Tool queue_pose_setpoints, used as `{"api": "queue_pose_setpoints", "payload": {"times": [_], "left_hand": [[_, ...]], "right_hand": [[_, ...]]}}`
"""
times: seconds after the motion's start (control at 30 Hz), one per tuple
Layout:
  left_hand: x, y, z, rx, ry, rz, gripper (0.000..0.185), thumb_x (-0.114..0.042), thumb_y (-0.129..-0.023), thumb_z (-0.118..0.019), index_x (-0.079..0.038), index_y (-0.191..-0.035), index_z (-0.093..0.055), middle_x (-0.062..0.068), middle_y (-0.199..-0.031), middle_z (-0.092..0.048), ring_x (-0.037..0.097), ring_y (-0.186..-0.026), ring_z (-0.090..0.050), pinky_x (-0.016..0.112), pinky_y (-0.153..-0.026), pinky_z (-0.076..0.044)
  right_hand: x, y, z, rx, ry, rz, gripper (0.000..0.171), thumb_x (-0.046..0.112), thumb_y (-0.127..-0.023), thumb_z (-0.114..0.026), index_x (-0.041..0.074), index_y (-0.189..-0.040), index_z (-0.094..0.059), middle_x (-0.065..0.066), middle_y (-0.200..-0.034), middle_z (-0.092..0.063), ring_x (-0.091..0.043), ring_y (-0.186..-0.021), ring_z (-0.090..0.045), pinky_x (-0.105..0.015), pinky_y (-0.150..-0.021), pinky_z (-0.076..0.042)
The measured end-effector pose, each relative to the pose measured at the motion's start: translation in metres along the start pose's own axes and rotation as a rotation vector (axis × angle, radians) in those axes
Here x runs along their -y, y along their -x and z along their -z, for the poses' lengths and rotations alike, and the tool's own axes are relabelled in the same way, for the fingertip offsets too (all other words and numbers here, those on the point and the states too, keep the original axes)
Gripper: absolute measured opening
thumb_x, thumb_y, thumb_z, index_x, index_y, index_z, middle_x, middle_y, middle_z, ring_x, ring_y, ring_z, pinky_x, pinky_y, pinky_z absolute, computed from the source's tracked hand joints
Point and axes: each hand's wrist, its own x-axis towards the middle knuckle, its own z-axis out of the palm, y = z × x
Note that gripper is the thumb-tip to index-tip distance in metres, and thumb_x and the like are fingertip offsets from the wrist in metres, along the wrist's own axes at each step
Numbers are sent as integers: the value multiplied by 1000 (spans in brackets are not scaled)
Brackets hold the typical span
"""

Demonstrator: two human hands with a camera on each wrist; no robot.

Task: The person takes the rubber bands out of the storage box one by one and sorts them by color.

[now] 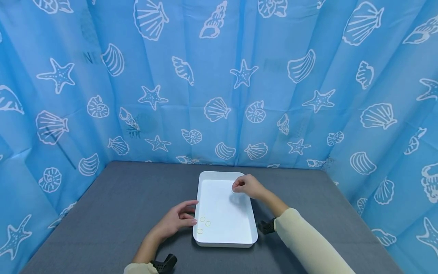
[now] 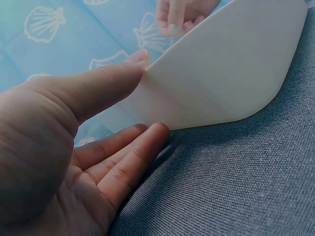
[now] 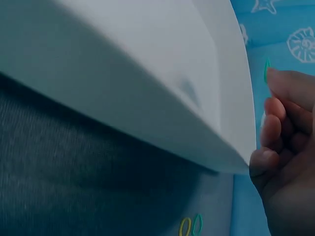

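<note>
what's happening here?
A person works over a white tray on a grey table. The left hand rests open against the tray's left edge. The right hand hangs over the tray's far end, pinching a small green clip. Three small rings lie in the tray's near left corner.

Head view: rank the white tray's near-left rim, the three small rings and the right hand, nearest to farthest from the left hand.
1. White tray, near-left rim: touched by the left hand fingers.
2. Three small rings: inside the tray's near-left corner, just past the rim.
3. Right hand: over the tray's far right part, pinching something small.
</note>
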Motion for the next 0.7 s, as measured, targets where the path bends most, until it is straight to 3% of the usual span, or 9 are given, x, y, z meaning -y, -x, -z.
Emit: {"api": "queue_pose_setpoints", "payload": {"times": [0.4, 0.7], "left_hand": [[1, 0, 0, 2, 18, 8, 66, -18, -87, -75, -7, -144, -44, 19, -128, -54, 24, -98, -63, 37, -82, -53], [0, 0, 0, -3, 7, 7, 66, -19, -87, -75, -9, -145, -44, 19, -131, -53, 24, -98, -63, 37, -82, -53]], "right_hand": [[-28, 14, 15, -184, -65, -64, 5, 3, -90, -67, 2, -86, -69, -4, -79, -62, -19, -72, -54, -32, -68, -48], [-54, 30, 20, -251, -65, -34, 6, 2, -91, -66, -3, -89, -69, -7, -82, -65, -17, -72, -56, -33, -64, -48]]}}
